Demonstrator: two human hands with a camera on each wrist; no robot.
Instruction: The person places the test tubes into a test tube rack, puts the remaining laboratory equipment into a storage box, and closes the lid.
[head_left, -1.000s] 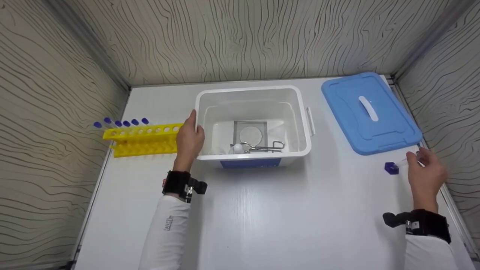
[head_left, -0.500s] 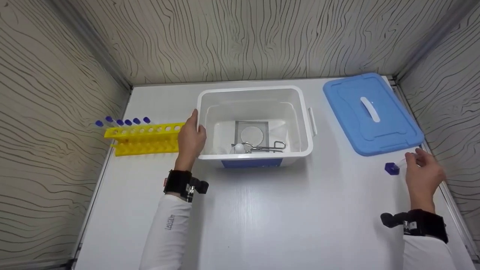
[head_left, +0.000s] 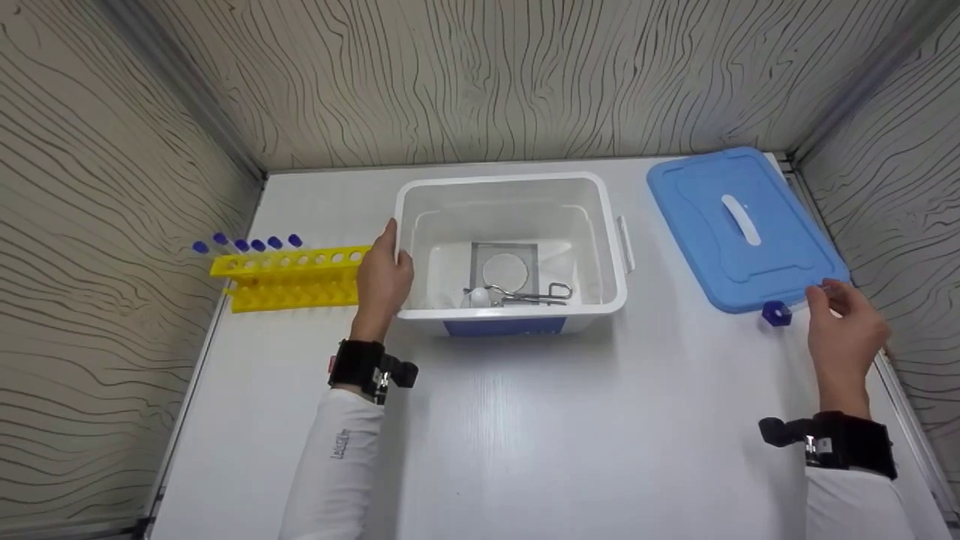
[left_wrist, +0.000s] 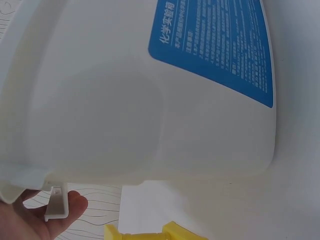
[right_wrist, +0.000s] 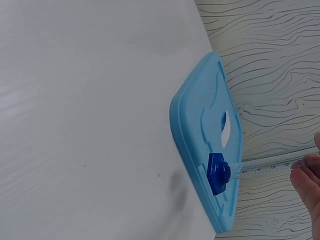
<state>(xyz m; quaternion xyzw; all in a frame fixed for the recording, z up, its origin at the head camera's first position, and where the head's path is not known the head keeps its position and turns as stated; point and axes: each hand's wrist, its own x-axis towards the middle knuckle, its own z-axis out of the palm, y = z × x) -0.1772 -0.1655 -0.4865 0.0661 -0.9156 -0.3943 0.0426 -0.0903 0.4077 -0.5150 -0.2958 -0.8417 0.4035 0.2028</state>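
While the left hand (head_left: pixel 382 281) rests against the left wall of the open white plastic bin (head_left: pixel 611 247), with its thumb at the rim and its fingers curled about the side handle, a clear graduated tube with a dark blue screw cap (right_wrist: pixel 218 173) is pinched at its far end by the fingers (right_wrist: pixel 306 176) of the right hand (head_left: pixel 844 330). The tube is held clear of the white counter (head_left: pixel 525 420), just over the near edge of the light blue rectangular lid (head_left: pixel 742 225). Its long axis runs roughly level, with the cap pointing left from the fingers, towards the bin. The right hand is the nearer one by far.

Inside the bin lie a metal clamp (head_left: pixel 536 294), a small white ball (head_left: pixel 478 298) and a grey square with a white disc. A yellow tube rack (head_left: pixel 289 277) holding blue-capped tubes stands left of the bin. Between tube and bin only bare counter is seen.
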